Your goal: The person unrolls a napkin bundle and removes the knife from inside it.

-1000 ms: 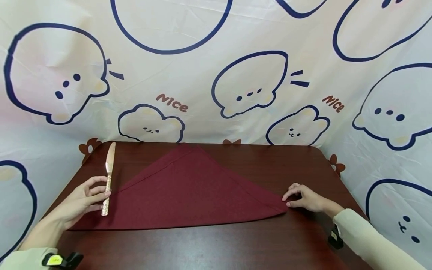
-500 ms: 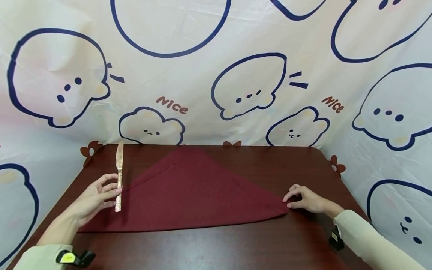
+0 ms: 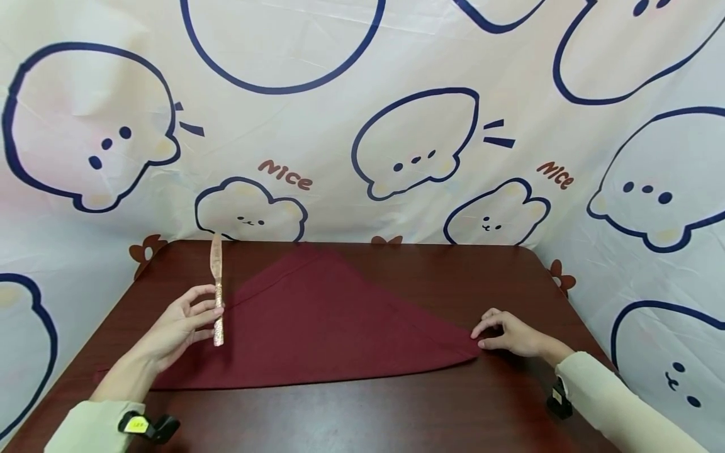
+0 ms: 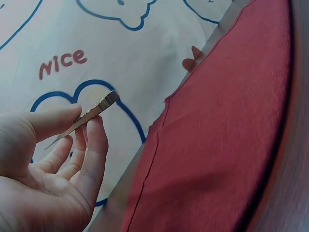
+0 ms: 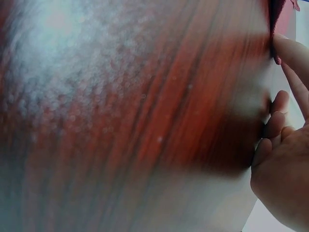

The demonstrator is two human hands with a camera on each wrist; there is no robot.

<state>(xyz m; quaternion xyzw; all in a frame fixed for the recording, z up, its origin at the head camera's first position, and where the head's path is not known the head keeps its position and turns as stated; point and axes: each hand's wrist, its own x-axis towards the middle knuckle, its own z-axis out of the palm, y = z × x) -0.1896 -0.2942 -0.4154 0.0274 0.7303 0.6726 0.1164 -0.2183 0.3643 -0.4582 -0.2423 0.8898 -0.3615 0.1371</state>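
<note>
A table knife (image 3: 217, 286) with a textured gold handle stands nearly upright in my left hand (image 3: 181, 324), its handle pinched between thumb and fingertips and its blade pointing away. In the left wrist view the knife (image 4: 91, 113) is seen from its handle end. Beneath and to the right of it, a dark red cloth napkin (image 3: 323, 321) lies folded in a triangle, point toward the back. At its right corner, my right hand (image 3: 512, 333) pinches the cloth between thumb and index finger. Only a sliver of napkin (image 5: 281, 29) shows by the thumb in the right wrist view.
The dark brown wooden table (image 3: 368, 421) carries the napkin. Behind and beside it hangs a white curtain (image 3: 334, 138) printed with blue-outlined animal faces. A black wrist camera (image 3: 150, 428) sits on the left sleeve.
My left hand has moved right with the knife, from near the napkin's left end to farther over the cloth. My right hand stays at the right corner.
</note>
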